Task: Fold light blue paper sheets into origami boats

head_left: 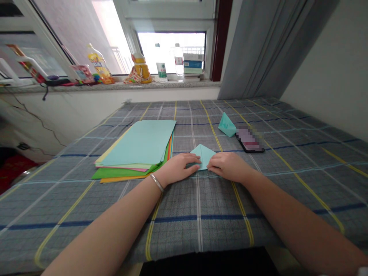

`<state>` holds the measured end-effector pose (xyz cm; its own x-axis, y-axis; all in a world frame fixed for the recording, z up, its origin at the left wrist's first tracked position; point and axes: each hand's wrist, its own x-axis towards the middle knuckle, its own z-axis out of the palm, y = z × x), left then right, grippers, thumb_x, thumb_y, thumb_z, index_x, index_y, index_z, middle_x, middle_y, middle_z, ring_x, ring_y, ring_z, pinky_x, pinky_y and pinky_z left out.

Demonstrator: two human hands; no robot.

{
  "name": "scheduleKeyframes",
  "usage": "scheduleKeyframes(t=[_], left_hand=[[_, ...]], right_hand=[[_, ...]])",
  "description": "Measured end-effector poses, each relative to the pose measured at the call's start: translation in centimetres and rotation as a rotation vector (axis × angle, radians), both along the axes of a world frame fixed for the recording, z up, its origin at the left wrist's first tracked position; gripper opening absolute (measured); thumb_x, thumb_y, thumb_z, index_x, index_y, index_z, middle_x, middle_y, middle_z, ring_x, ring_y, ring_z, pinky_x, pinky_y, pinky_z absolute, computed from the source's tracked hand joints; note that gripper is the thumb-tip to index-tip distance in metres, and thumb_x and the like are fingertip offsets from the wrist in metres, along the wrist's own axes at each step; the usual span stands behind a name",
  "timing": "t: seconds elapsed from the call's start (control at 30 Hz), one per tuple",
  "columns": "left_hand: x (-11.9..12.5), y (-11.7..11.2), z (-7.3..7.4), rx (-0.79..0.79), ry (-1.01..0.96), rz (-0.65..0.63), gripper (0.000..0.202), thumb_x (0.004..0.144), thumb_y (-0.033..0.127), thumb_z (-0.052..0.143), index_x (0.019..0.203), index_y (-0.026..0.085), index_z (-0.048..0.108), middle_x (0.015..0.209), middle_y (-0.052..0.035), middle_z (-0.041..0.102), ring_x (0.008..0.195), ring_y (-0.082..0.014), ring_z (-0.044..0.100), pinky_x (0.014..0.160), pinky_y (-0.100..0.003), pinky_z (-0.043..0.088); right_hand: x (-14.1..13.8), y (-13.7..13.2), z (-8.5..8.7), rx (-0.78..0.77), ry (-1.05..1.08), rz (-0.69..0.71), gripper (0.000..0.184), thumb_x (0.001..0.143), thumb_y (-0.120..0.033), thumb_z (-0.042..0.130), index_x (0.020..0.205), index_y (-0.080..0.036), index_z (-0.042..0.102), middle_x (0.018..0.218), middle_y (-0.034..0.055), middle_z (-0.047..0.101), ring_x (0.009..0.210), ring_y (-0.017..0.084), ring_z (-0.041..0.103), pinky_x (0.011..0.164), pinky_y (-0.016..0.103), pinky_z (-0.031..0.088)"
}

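Hands (178, 168) (228, 166) — seemingly pressing a teal paper triangle (203, 153)

A phone (249, 140) lies on the plaid bedsheet (290, 184), below a windowsill (120, 86) lined with plastic bottles (161, 68).

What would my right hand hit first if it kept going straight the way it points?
Most likely the left hand, just across the folded teal paper lying under both hands; depth is unclear.

Left hand (176, 168), right hand (228, 166) — aqua paper (203, 156)
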<state>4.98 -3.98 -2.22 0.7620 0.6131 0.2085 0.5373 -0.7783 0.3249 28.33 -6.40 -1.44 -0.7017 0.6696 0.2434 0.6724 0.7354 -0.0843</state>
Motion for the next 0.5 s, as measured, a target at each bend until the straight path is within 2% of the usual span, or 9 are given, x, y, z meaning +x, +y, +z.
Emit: scheduleKeyframes(t=[0.17, 0.3, 0.5], left_hand=[[-0.07, 0.02, -0.07, -0.004, 0.009, -0.003, 0.034, 0.091, 0.043, 0.051, 0.113, 0.021, 0.065, 0.127, -0.006, 0.062, 0.116, -0.0195, 0.057, 0.105, -0.035, 0.041], [-0.08, -0.05, 0.08, -0.016, 0.01, -0.002, 0.032, 0.094, 0.041, 0.045, 0.107, 0.022, 0.067, 0.121, -0.0034, 0.065, 0.114, -0.0185, 0.059, 0.103, -0.033, 0.042], [-0.43, 0.06, 0.6, -0.128, -0.063, 0.028, 0.028, 0.092, 0.038, 0.048, 0.104, 0.022, 0.068, 0.115, -0.0012, 0.068, 0.111, -0.0177, 0.06, 0.102, -0.032, 0.042]], right_hand=[[0.29, 0.02, 0.14, -0.041, 0.02, 0.018, 0.018, 0.089, -0.026, 0.055, 0.087, -0.02, 0.072, 0.088, 0.0047, 0.07, 0.081, 0.017, 0.063, 0.072, 0.028, 0.042], [0.39, 0.09, 0.13, -0.042, 0.06, 0.019, 0.019, 0.089, -0.023, 0.054, 0.086, -0.019, 0.072, 0.086, 0.0049, 0.068, 0.08, 0.017, 0.061, 0.072, 0.027, 0.042], [-0.16, 0.23, 0.02, -0.007, 0.089, -0.109, 0.019, 0.09, -0.022, 0.054, 0.082, -0.017, 0.07, 0.086, 0.0063, 0.067, 0.08, 0.017, 0.059, 0.071, 0.028, 0.042]])
